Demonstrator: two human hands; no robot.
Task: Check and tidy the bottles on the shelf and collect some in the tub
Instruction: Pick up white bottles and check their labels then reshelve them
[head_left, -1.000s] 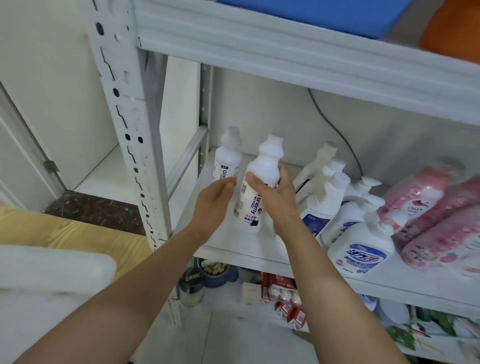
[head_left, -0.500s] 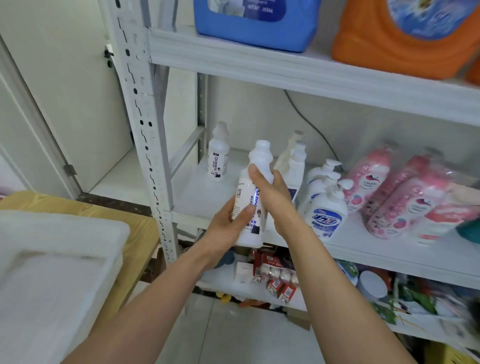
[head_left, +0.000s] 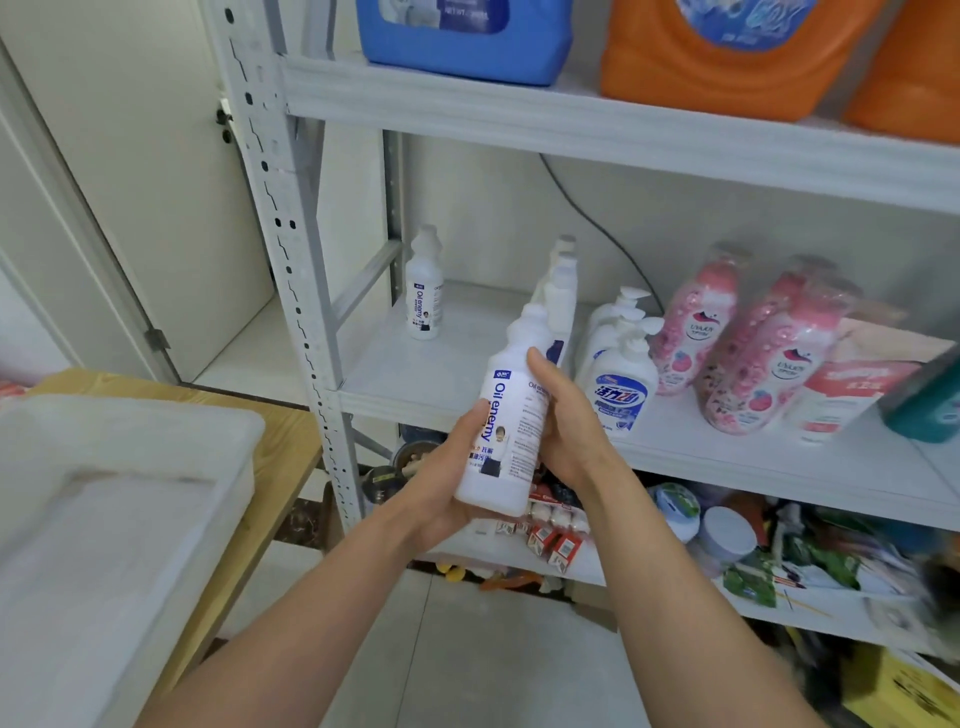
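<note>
1: Two hands on one Oil enemy bottle (head_left: 511, 431). It is off the shelf (head_left: 415, 384), held in the air just in front of the shelf edge, tilted, label toward the camera.
2: Grip?
1: Left hand (head_left: 447, 483) cups the base, thumb across the label. Right hand (head_left: 563, 421) wraps the far side. Both grips clamped on the bottle.
2: Step?
1: Reads as the check, with the label under inspection. Not yet collected.
2: Tub?
1: White tub (head_left: 156, 415) sits low left on the wooden surface (head_left: 280, 431), well apart from the bottle.
2: Next move?
1: Judgement only: if it passes, carry it left and down, clear the shelf post (head_left: 311, 312), and set it in the tub. A twin bottle (head_left: 425, 291) stands at the back left of the shelf. Pump bottles (head_left: 621, 384) are just beside the right hand, so mind them.
</note>
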